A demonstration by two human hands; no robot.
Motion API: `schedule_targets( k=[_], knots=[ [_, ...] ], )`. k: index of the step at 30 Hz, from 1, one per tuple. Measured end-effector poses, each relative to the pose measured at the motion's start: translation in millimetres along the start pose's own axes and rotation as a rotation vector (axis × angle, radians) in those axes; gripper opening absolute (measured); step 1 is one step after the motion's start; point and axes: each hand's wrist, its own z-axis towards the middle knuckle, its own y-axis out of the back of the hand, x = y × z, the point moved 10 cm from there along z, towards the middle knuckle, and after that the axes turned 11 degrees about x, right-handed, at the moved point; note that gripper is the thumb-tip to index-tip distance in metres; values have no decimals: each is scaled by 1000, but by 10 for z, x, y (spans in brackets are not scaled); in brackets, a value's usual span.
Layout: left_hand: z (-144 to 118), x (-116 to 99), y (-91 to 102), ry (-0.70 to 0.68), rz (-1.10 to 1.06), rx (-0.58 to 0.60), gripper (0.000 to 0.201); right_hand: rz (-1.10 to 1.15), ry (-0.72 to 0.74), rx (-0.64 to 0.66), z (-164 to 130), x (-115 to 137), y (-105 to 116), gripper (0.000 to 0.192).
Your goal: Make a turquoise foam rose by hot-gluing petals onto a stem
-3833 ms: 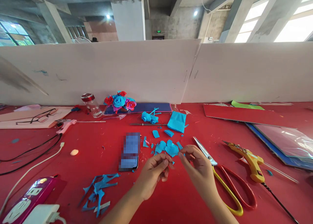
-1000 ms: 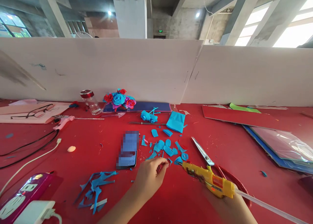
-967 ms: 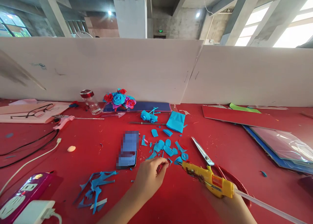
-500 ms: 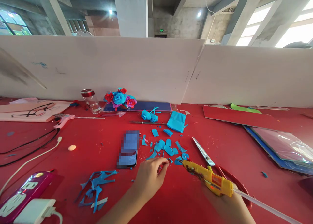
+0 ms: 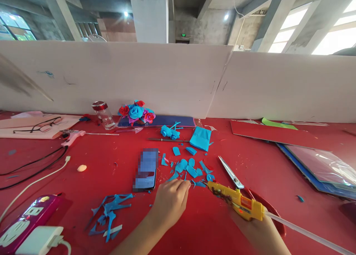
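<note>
My right hand (image 5: 257,229) is closed around the grip of the yellow hot glue gun (image 5: 239,204); its long axis runs from lower right to upper left, nozzle aimed at my left hand (image 5: 170,200). My left hand is curled, fingertips pinching a small piece whose identity I cannot tell, just left of the nozzle tip. The blue paper petals (image 5: 189,168) lie scattered on the red counter (image 5: 111,162) directly beyond both hands. The scissors (image 5: 232,175) lie just behind the gun; the phone (image 5: 146,169) sits near my left hand, to its far left. Open counter remains nearer me.
</note>
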Motion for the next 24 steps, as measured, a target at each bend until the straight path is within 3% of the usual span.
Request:
schedule_targets(
  k=[6, 14, 24],
  knots=[
    [20, -27, 41, -21, 31, -16, 23, 66, -30, 139, 48, -129, -161, 23],
    [26, 54, 15, 83, -63, 60, 21, 71, 26, 172, 55, -93, -181, 21],
    [15, 229, -36, 271, -358, 127, 18, 208, -21, 59, -10, -54, -81, 14]
  ],
)
